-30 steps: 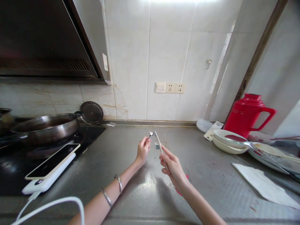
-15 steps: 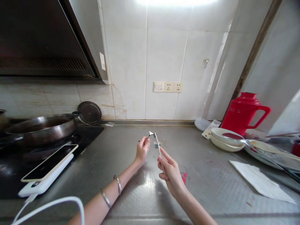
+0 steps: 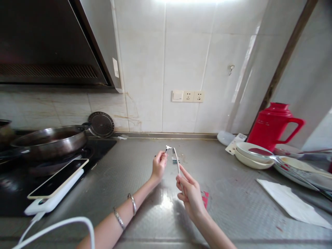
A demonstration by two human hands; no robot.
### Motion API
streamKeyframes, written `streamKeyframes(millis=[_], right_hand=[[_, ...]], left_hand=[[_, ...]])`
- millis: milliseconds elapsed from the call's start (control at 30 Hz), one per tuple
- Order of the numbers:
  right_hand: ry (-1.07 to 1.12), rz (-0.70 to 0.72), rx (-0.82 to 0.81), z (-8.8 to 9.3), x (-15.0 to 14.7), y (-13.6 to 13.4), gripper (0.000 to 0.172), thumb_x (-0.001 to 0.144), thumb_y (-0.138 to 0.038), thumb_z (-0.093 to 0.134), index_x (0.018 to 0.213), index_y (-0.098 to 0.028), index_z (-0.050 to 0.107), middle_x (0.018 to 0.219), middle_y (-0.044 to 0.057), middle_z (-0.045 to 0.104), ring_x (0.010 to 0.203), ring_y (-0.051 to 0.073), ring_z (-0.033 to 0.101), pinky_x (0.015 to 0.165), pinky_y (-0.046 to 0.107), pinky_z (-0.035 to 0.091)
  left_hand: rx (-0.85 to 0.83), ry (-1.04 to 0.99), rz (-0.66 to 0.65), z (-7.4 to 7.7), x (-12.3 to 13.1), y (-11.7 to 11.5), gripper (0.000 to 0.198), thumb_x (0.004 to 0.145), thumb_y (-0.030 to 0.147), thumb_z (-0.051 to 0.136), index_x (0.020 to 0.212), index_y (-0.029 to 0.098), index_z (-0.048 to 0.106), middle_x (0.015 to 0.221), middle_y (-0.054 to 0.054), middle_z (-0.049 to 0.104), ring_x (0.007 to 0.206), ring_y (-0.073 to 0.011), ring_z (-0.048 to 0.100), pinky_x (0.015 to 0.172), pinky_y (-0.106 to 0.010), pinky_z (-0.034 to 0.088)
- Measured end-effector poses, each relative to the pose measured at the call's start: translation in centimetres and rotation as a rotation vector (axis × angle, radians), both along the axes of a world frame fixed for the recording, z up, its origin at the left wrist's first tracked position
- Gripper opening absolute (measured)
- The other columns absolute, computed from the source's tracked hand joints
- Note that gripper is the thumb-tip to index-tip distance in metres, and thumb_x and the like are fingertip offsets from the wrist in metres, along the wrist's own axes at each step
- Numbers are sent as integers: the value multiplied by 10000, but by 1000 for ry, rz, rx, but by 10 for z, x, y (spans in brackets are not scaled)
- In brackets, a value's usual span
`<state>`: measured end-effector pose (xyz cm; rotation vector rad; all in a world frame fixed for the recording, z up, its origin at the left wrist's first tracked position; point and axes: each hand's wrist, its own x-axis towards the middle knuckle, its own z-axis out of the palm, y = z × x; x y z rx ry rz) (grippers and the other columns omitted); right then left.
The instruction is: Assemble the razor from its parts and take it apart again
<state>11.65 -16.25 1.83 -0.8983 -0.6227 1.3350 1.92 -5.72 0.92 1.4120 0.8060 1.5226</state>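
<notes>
My left hand [image 3: 159,166] is closed, thumb and fingers pinching a small object with a white, T-shaped head and a thin metallic stem [image 3: 168,148]; its exact kind is too small to tell. A thin pale stick [image 3: 176,157] points up and away from my right hand [image 3: 190,190], whose fingers are wrapped round its lower part. The stick's far tip is close to the white head, with a narrow gap between them. Behind the stick, a small clear-and-bluish item [image 3: 174,160] lies on the steel counter [image 3: 145,221]. A red patch [image 3: 205,199] shows beside my right wrist.
On the left are a steel pan [image 3: 52,141] on the black stove and a phone [image 3: 59,178] on a white power bank [image 3: 54,197] with a cable. To the right stand bowls [image 3: 254,160], a red thermos jug [image 3: 272,126], plates and a white napkin [image 3: 290,202].
The view has turned slightly to the left, so everything sits a little further right. Both hands keep their hold, and the stick and small object stay nearly as they were.
</notes>
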Motion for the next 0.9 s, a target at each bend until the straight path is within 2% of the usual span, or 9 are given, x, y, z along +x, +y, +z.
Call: streamKeyframes(millis=[167,367,567,733,900], right_hand=[[16,-30,37,4,-8,11,699,617,-317,708,1275,-228,490,591,-65,426,463,42,296,361,143,117],[38,-10,2,-1,-18,3,705,640,-301,698,1300,-223,461,566,-72,389,452,42,265,364,144,114],[156,-52,28,3,-28,-1,707,634,-271,700,1298,-229,460,632,-52,443,478,44,308,360,146,122],[217,-62,13,-1,-37,-10,712,641,-281,706,1303,-239,448,643,-53,441,471,38,290,359,143,120],[228,-83,60,4,-36,-5,700,641,-297,710,1293,-261,456,633,-59,428,472,40,294,358,141,124]], left_hand=[[26,49,54,-7,1,0,281,829,452,466,785,178,515,534,64,370,441,-64,314,424,-189,241],[18,37,94,-12,0,3,289,830,469,464,823,185,516,561,64,359,460,-69,307,436,-191,244],[64,115,113,-12,2,-1,277,830,458,475,803,187,523,582,50,415,494,-79,360,476,-193,287],[101,138,163,-10,2,-5,289,834,463,466,842,184,539,610,33,445,535,-94,393,507,-199,309],[138,141,161,-8,4,-8,278,830,450,475,830,180,541,637,19,480,591,-111,437,559,-208,336]])
